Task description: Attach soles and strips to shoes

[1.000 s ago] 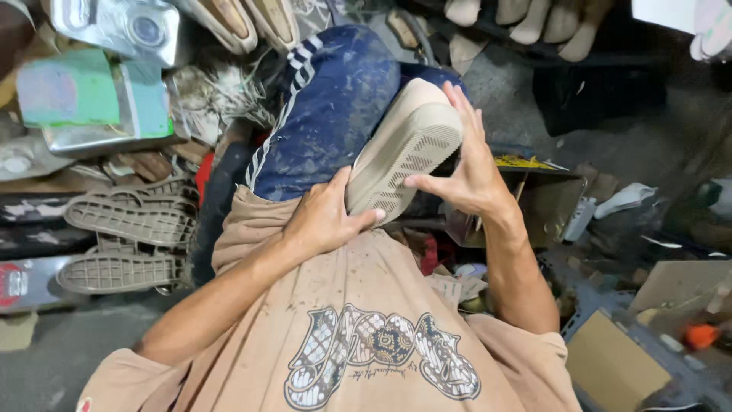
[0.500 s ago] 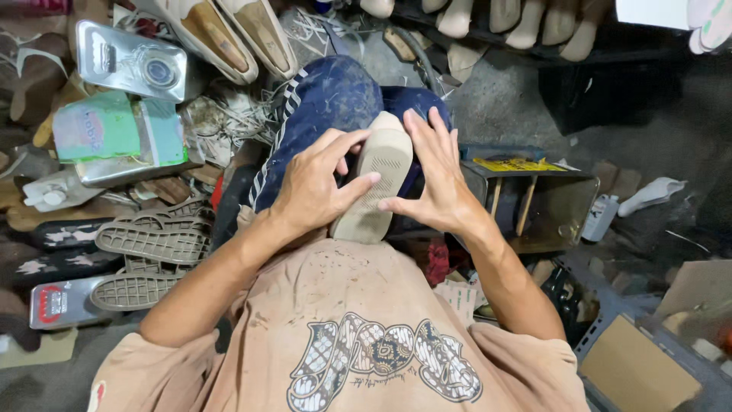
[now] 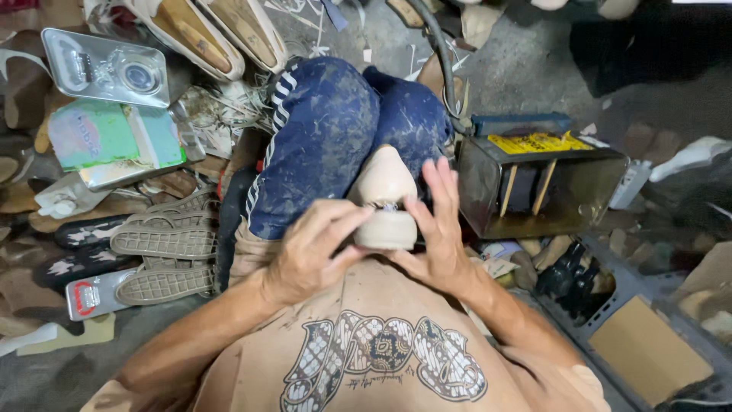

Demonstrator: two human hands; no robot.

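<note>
A beige shoe point(image 3: 383, 191) rests on my lap, seen end-on with its heel toward me, above my dusty blue trousers point(image 3: 328, 137). My left hand point(image 3: 311, 248) grips the heel end from the left, fingers curled over the sole edge. My right hand point(image 3: 436, 225) holds the shoe's right side, fingers spread upward along it. My tan printed shirt point(image 3: 381, 358) fills the lower part of the view.
Ribbed shoe soles point(image 3: 164, 243) and metal tins point(image 3: 107, 67) lie on the floor at left. Two shoes point(image 3: 206, 34) rest upper left. An open metal box point(image 3: 537, 187) with a yellow label sits right. A cardboard piece point(image 3: 648, 351) lies lower right.
The shoe has turned from showing its pale sole flat to standing end-on, and both hands have drawn it lower and closer to my body.
</note>
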